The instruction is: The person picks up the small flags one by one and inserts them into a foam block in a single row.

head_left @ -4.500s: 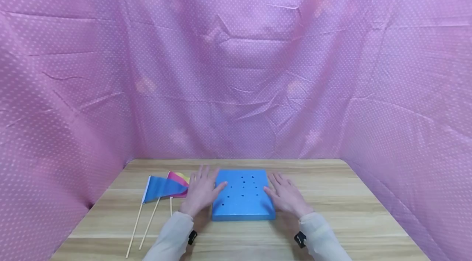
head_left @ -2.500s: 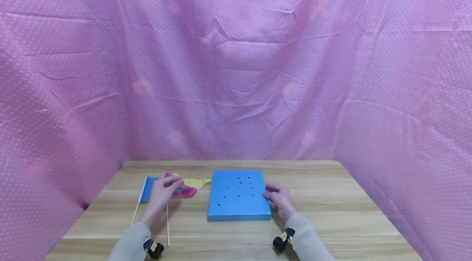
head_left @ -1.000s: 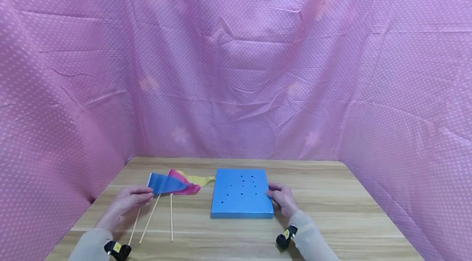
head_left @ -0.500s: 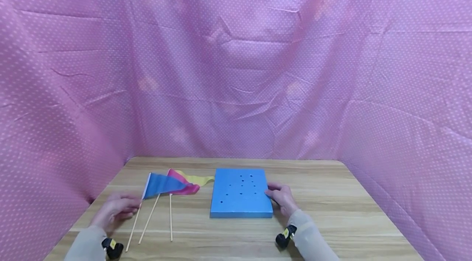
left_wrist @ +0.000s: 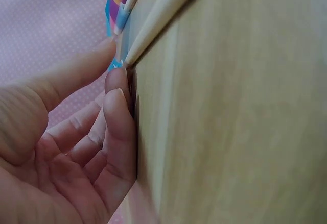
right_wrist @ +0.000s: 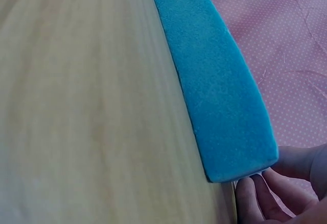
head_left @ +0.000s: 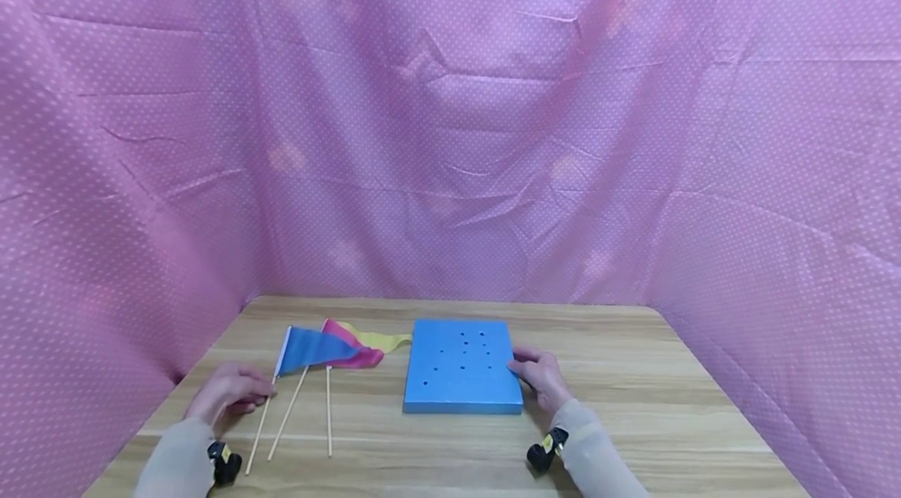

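Three small flags lie on the table: a blue flag (head_left: 313, 348) in front, a pink flag (head_left: 367, 358) partly beneath it, a yellow flag (head_left: 385, 342) behind. Each has a thin wooden stick. My left hand (head_left: 228, 388) is at the blue flag's stick, thumb and index fingertips on either side just below the cloth; the left wrist view shows this stick (left_wrist: 166, 12) reaching the fingertips. A blue board (head_left: 461, 385) with several holes lies flat at the centre. My right hand (head_left: 540, 377) grips its right edge, thumb at the top and fingers against the side.
The wooden table (head_left: 633, 404) has rounded far corners. A pink dotted curtain (head_left: 450, 130) hangs behind it and on both sides. A black wrist camera (head_left: 224, 463) sits below the left hand.
My left hand has left the board, passed over the flags and come down to the blue flag's stick. The right hand has shifted from lying flat to gripping the board's edge.
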{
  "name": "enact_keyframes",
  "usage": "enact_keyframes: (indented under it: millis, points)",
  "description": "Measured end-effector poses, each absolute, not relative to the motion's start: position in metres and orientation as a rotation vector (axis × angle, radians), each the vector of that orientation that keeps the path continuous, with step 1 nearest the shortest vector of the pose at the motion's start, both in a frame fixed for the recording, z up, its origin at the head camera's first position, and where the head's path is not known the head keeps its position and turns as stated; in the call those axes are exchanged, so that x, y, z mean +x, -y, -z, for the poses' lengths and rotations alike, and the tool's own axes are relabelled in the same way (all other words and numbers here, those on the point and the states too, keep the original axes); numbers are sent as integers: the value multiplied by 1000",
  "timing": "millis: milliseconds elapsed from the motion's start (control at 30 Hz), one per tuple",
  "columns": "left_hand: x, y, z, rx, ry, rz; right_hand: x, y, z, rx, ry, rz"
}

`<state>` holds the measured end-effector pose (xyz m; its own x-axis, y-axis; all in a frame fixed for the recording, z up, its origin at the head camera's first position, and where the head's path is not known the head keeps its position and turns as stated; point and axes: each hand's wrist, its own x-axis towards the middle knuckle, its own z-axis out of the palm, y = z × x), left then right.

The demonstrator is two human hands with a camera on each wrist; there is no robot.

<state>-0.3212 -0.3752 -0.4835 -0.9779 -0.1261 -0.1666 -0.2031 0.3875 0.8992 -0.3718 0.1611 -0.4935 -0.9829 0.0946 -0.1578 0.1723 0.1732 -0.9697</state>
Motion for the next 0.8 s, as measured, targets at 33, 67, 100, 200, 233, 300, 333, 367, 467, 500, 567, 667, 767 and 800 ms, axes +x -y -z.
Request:
enact_keyframes:
  millis: [33, 67, 100, 200, 233, 300, 333, 367, 467, 500, 567, 667, 767, 800]
  points:
    - [-322, 375, 484, -316, -2575, -1650, -371, -161, 494, 267, -2359, 1963]
    - [-322, 374, 484, -327, -2589, -1628, -371, -161, 494, 265, -2359, 1965]
    - [-323, 374, 484, -335, -2603, -1608, -371, -161, 494, 264, -2358, 1967]
    - [-324, 373, 482, -353, -2638, -1539, -370, -161, 495, 260, -2357, 1975]
    - [-325, 372, 481, -354, -2639, -1525, -370, -161, 495, 259, -2356, 1980]
    - [-325, 370, 479, -363, -2648, -1497, -371, -161, 496, 252, -2347, 1991]
    - [-325, 370, 478, -360, -2652, -1488, -371, -161, 496, 249, -2345, 1994]
    - [-325, 369, 477, -361, -2657, -1481, -371, -161, 496, 247, -2342, 1998]
    - [-325, 367, 475, -361, -2661, -1488, -372, -161, 495, 234, -2345, 2004]
    - [-325, 367, 476, -367, -2663, -1487, -372, -161, 495, 237, -2349, 2003]
    - [-326, 367, 476, -376, -2666, -1483, -372, -161, 494, 238, -2353, 2004]
    - [-325, 367, 478, -368, -2674, -1483, -372, -160, 494, 236, -2358, 2001]
    - [-325, 370, 479, -342, -2679, -1496, -371, -159, 494, 234, -2361, 1992]
    - [-324, 372, 480, -322, -2679, -1496, -371, -159, 494, 238, -2357, 1991]
